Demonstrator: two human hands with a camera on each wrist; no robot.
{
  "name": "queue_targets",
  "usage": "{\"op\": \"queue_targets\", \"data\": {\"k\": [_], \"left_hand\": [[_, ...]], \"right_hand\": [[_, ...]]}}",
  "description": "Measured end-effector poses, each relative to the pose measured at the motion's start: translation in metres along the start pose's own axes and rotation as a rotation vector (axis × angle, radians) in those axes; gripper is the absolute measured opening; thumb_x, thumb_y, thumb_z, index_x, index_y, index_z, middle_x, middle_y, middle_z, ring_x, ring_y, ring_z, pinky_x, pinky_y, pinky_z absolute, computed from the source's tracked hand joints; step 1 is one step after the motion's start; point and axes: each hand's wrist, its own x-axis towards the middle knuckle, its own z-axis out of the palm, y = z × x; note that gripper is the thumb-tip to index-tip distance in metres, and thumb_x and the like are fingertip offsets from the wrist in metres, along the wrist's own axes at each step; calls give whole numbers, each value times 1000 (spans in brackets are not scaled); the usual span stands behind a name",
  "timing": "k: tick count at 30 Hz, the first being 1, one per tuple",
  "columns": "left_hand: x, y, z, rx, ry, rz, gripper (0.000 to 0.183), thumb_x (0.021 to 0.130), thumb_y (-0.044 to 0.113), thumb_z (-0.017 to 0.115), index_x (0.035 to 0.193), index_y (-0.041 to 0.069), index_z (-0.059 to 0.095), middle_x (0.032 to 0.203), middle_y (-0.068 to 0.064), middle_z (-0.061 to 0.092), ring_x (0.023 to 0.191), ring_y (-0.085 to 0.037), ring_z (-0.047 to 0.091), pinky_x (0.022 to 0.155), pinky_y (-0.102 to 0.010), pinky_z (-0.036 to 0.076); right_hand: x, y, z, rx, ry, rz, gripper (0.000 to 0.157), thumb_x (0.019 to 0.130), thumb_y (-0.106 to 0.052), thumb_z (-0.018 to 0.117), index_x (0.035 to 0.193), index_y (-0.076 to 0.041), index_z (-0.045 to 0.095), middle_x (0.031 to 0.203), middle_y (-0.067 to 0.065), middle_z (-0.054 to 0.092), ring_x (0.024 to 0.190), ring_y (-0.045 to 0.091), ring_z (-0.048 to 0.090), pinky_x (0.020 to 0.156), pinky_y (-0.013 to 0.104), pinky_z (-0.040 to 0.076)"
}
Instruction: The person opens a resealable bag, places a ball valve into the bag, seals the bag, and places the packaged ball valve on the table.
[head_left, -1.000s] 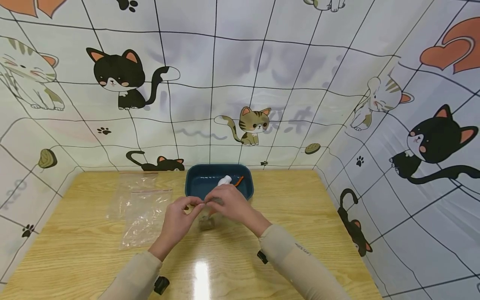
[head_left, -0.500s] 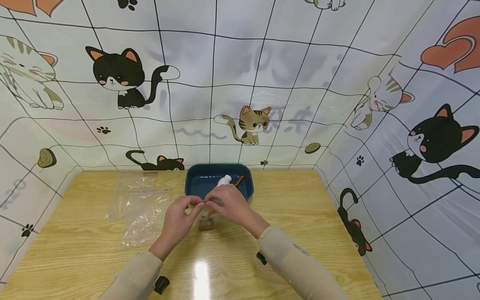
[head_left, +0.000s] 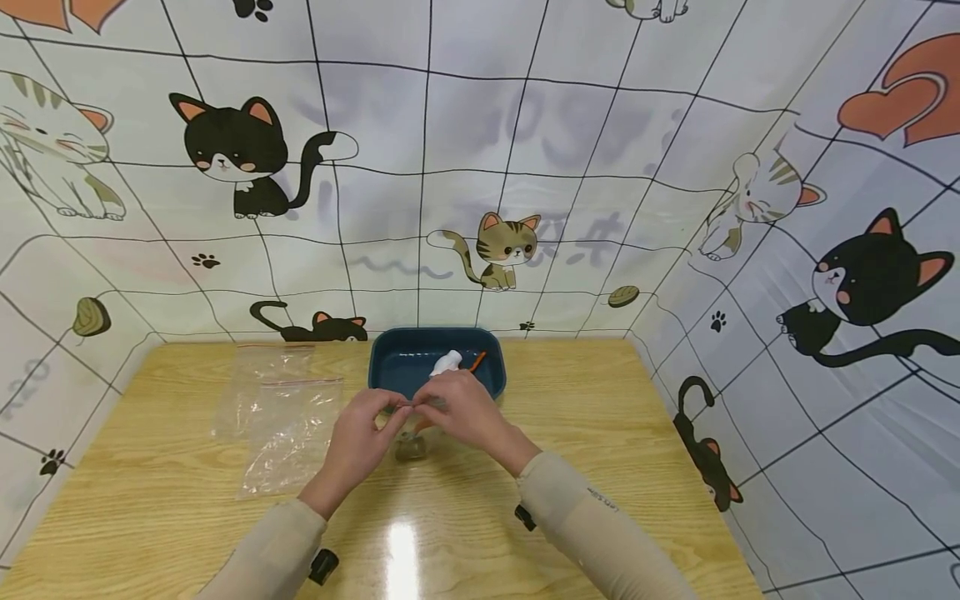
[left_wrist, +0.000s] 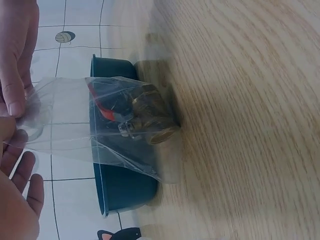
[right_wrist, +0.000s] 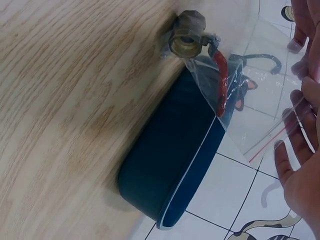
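Between the two hands hangs a clear zip bag (left_wrist: pixel 70 117) with a brass ball valve (left_wrist: pixel 152 115) inside, its red lever handle (right_wrist: pixel 221 82) pointing up. The left hand (head_left: pixel 358 443) pinches the bag's top edge between thumb and forefinger. Close beside it, fingertips nearly meeting, the right hand (head_left: pixel 467 411) pinches the same edge. A red seal line runs along the bag's top in the right wrist view. The valve sits at the bag's bottom, low over the wooden table (left_wrist: pixel 240 120).
Behind the hands stands a dark blue plastic tray (head_left: pixel 390 337). It holds a white object (head_left: pixel 448 362) and a thin orange-red piece (head_left: pixel 478 360). Two flat clear zip bags, a front one (head_left: pixel 288 437) and a rear one (head_left: pixel 258 367), lie overlapping at the left.
Both hands stay at the bag's top edge with only tiny finger shifts. The bag with the valve hangs in nearly the same place.
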Motion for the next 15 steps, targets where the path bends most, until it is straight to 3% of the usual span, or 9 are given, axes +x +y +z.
{"op": "queue_targets", "data": {"k": [7,15], "left_hand": [[0,-2,0,23,46,47,7,90,22,71,89,15,73,86,5,71,87,-14,64,78,-37,53],[-2,-4,0,11,47,84,5,85,17,75,89,17,72,85,5,71,85,-16,64,77,-37,52]], "right_hand": [[-1,0,-2,18,-14,38,8,90,-29,71,93,-24,75,90,-11,73,83,1,65,84,25,51],[-2,2,0,124,-53,28,8,91,-27,70,94,-22,74,90,-10,72,83,1,64,78,18,51]]}}
